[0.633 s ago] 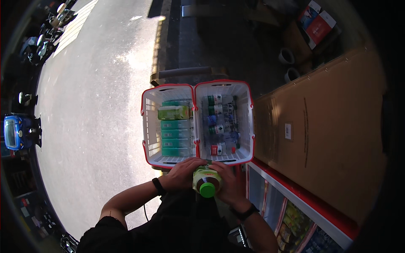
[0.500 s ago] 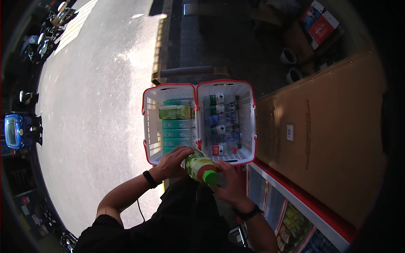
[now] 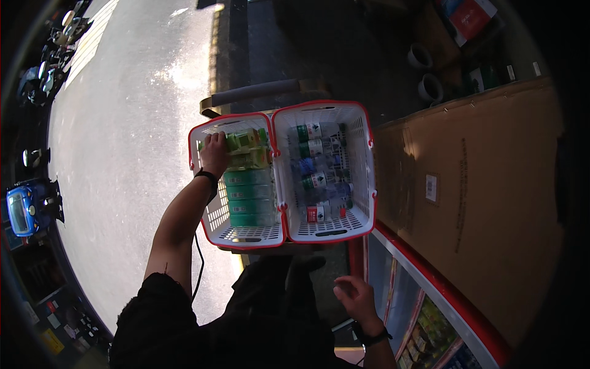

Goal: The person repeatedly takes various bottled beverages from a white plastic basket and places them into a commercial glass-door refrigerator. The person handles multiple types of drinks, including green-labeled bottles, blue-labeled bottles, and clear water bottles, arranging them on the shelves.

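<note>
Two white plastic baskets with red rims stand side by side in front of me. The left basket (image 3: 211, 218) holds several green bottles (image 3: 247, 194) lying in a row. My left hand (image 3: 214, 154) reaches into its far end and grips a green bottle (image 3: 246, 142) there. The right basket (image 3: 359, 184) holds several clear bottles (image 3: 316, 172) with green or red labels. My right hand (image 3: 353, 296) hangs low near my body, fingers loosely apart, holding nothing.
A large brown cardboard sheet (image 3: 473, 197) lies to the right over a red-edged display cooler (image 3: 424, 307) with drinks under glass. A grey cart handle (image 3: 258, 92) shows beyond the baskets. Sunlit pavement spreads left, with parked scooters (image 3: 27, 206) along its edge.
Both hands held a green bottle close to my body. Now my left hand has carried it into the far end of the left basket, and my right hand has let go and dropped low.
</note>
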Available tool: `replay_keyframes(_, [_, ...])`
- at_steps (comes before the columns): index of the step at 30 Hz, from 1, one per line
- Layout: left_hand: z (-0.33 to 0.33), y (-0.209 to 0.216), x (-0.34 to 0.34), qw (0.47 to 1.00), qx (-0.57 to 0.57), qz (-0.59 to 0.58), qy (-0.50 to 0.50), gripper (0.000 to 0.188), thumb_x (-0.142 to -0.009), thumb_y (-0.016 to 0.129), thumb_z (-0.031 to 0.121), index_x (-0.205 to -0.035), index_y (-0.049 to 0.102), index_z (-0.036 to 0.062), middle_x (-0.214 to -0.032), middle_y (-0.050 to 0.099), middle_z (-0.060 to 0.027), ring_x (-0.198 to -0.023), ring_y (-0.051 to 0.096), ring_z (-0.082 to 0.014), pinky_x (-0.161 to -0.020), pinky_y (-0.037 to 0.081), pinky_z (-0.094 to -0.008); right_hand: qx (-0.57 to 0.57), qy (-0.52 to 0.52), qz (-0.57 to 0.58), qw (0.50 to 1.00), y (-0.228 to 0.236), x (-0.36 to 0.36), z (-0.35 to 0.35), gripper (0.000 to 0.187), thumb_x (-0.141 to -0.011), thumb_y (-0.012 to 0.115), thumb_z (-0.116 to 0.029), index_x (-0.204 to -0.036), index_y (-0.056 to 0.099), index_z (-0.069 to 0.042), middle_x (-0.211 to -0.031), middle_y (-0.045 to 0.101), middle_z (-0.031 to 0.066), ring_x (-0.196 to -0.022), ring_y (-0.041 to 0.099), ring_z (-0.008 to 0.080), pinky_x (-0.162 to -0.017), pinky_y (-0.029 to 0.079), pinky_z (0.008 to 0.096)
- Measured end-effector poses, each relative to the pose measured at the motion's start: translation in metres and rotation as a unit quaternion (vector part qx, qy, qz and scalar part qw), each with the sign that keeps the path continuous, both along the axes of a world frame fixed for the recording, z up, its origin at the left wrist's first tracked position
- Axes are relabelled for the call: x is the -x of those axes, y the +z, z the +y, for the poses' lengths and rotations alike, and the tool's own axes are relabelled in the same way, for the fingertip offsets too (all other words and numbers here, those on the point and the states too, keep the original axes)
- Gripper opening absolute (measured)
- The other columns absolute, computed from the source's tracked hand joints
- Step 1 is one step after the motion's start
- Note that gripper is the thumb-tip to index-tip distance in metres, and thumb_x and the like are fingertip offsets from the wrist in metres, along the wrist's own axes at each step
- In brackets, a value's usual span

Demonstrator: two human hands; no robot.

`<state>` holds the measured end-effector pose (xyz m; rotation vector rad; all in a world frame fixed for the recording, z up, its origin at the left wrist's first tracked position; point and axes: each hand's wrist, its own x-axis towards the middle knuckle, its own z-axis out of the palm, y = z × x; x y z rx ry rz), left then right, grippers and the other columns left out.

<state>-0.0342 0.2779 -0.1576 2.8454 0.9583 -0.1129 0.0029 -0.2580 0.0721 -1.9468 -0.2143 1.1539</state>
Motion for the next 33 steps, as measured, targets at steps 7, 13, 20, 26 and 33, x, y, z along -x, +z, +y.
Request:
replay_keyframes(7, [-0.007, -0.059, -0.008, 1.000, -0.014, -0.020, 0.019, 0.059, -0.090, 0.065, 0.002, -0.147, 0.052, 0.0091, -0.158, 0.050, -0.0171, -0.146, 0.048, -0.0382, -0.108, 0.055, -0.0481, 0.023, -0.032, 0.036, 0.999, 0.000, 0.013, -0.020, 0.027, -0.095, 0.077, -0.017, -0.118, 0.073, -0.003, -0.109, 0.076, 0.0116, -0.102, 0.075, 0.0225, -0.092, 0.058, 0.0348])
replay_keyframes(13, [-0.032, -0.054, 0.010, 0.998, 0.055, -0.034, -0.020, 0.050, -0.091, 0.061, 0.003, -0.141, 0.059, 0.0092, -0.152, 0.056, -0.0186, -0.135, 0.059, -0.0392, -0.105, 0.054, -0.0508, 0.014, -0.076, 0.050, 0.996, -0.006, 0.015, -0.036, 0.026, -0.097, 0.077, -0.018, -0.117, 0.072, -0.002, -0.109, 0.076, 0.0121, -0.101, 0.075, 0.0226, -0.091, 0.058, 0.0344])
replay_keyframes(20, [-0.079, -0.014, 0.023, 0.989, 0.124, -0.060, 0.061, 0.033, -0.087, 0.062, 0.007, -0.120, 0.067, 0.0080, -0.125, 0.068, -0.0191, -0.114, 0.067, -0.0413, -0.096, 0.055, -0.0531, 0.025, -0.046, -0.015, 0.999, 0.009, 0.021, -0.054, 0.026, -0.097, 0.077, -0.020, -0.114, 0.073, -0.001, -0.107, 0.076, 0.0133, -0.099, 0.075, 0.0236, -0.089, 0.058, 0.0344])
replay_keyframes(26, [-0.172, 0.046, 0.077, 0.968, 0.246, -0.055, -0.005, 0.016, -0.089, 0.068, 0.013, -0.104, 0.065, 0.0088, -0.104, 0.068, -0.0157, -0.098, 0.069, -0.0409, -0.086, 0.057, -0.0512, 0.061, -0.043, -0.083, 0.994, 0.018, 0.061, -0.113, 0.024, -0.097, 0.076, -0.021, -0.112, 0.074, -0.002, -0.105, 0.075, 0.0128, -0.097, 0.075, 0.0235, -0.087, 0.058, 0.0349])
replay_keyframes(33, [-0.279, 0.105, 0.129, 0.934, 0.300, 0.026, -0.195, 0.017, -0.087, 0.072, 0.019, -0.099, 0.072, 0.0082, -0.099, 0.071, -0.0189, -0.096, 0.071, -0.0428, -0.084, 0.058, -0.0529, 0.050, -0.168, -0.091, 0.980, 0.051, 0.124, -0.213, 0.026, -0.102, 0.072, -0.025, -0.118, 0.072, -0.003, -0.106, 0.076, 0.0113, -0.095, 0.075, 0.0215, -0.085, 0.058, 0.0328])
